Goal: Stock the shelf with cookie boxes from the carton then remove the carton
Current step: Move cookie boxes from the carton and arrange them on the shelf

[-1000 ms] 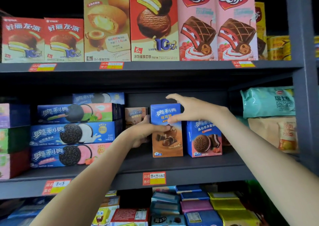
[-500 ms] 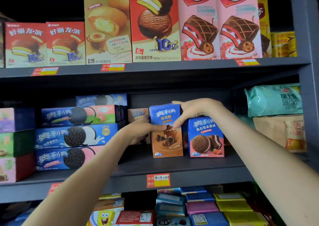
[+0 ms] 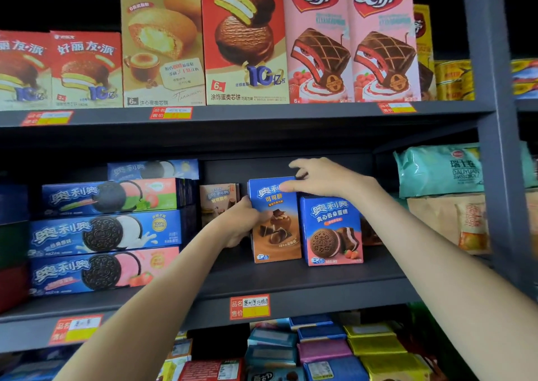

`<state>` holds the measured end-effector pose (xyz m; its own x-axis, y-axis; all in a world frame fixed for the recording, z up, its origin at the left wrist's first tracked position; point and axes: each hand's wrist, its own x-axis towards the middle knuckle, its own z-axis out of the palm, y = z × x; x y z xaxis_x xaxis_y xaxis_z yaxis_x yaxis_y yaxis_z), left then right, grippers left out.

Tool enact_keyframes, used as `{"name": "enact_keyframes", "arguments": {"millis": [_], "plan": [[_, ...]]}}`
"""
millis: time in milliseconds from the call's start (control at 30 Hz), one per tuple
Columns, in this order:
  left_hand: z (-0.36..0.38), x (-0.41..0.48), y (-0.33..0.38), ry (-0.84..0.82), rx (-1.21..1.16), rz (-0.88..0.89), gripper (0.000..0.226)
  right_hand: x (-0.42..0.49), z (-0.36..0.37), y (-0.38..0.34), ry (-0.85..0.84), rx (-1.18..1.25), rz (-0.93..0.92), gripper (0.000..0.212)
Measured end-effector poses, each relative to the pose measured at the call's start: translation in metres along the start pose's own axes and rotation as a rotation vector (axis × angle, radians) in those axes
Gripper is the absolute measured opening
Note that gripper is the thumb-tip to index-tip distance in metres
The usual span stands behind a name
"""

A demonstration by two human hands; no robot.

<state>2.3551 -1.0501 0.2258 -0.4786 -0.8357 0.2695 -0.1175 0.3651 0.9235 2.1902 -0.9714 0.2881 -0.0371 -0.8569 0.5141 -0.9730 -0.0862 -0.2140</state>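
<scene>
Left hand [image 3: 238, 224], right hand [image 3: 329, 178] on box [image 3: 276, 236]

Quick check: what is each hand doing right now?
Left hand: grips the left edge of the chocolate cookie box.
Right hand: pinches the same box's top corner, thumb on its front.

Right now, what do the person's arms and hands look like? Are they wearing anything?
Both are bare. The left arm and right arm show no sleeves anywhere in view. The left hand and right hand have no gloves, and no watch or bracelet shows at either wrist.
</scene>
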Motion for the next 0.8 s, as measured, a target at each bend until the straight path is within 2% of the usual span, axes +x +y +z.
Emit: {"name": "enact_keyframes", "arguments": {"millis": [67, 167, 233, 333, 433, 567, 700, 800], "plan": [[0.0, 0.002, -0.001, 0.038, 0.001, -0.009, 0.037, -0.015, -0.004, 0.011, 0.004, 0.077, 0.004, 0.082], [0.004, -0.001, -0.001, 0.1, 0.021, 0.022, 0.067, -0.041, 0.002, 0.028, 0.049, 0.139, 0.012, 0.091], [0.012, -0.008, -0.002, 0.156, 0.055, 0.092, 0.078, -0.057, 0.014, 0.038, 0.092, 0.221, 0.022, 0.103], [0.021, -0.015, -0.005, 0.304, 0.252, 0.232, 0.088, -0.068, 0.035, 0.056, 0.134, 0.407, 0.123, 0.121], [0.021, -0.018, -0.009, 0.331, 0.413, 0.268, 0.087, -0.075, 0.048, 0.067, 0.074, 0.574, 0.279, 0.13], [0.018, -0.027, -0.008, 0.346, 0.507, 0.266, 0.081, -0.078, 0.052, 0.063, -0.034, 0.487, 0.313, 0.121], [0.015, -0.027, -0.009, 0.384, 0.519, 0.253, 0.079, -0.074, 0.054, 0.058, -0.02, 0.435, 0.331, 0.113], [0.017, -0.028, -0.013, 0.406, 0.515, 0.277, 0.082, -0.072, 0.056, 0.057, -0.001, 0.417, 0.322, 0.114]]}}
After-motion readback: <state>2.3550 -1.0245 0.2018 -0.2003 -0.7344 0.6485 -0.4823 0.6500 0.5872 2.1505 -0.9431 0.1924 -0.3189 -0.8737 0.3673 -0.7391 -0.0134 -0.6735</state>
